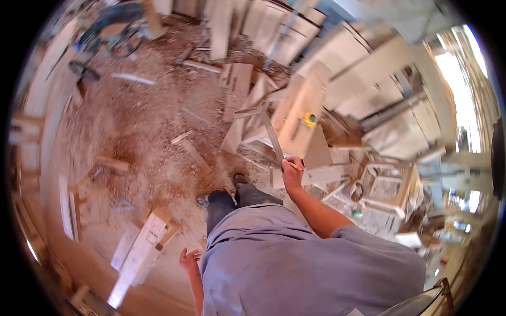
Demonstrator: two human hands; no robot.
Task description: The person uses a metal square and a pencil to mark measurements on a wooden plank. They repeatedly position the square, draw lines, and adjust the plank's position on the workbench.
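My right hand (pixel 292 173) is closed on the end of the long blade of a carpenter's square (pixel 272 134). The square's shorter arm (pixel 247 112) points left at the far end. A thin light stick, which looks like a pencil (pixel 296 166), also pokes out between the same fingers. Beyond that hand a pale wooden board (pixel 301 105) lies on a work stand, with a yellow tape measure (pixel 310 119) on top. My left hand (pixel 190 259) hangs low at my side, fingers loosely apart, holding nothing.
Chips and shavings cover the floor (pixel 147 121), with loose offcuts (pixel 196 157) near my feet. Stacked beams (pixel 142 247) lie at the lower left. Large wooden panels (pixel 358 79) lean at the back right. A wooden frame (pixel 387 187) stands on the right, a bicycle (pixel 108 45) far left.
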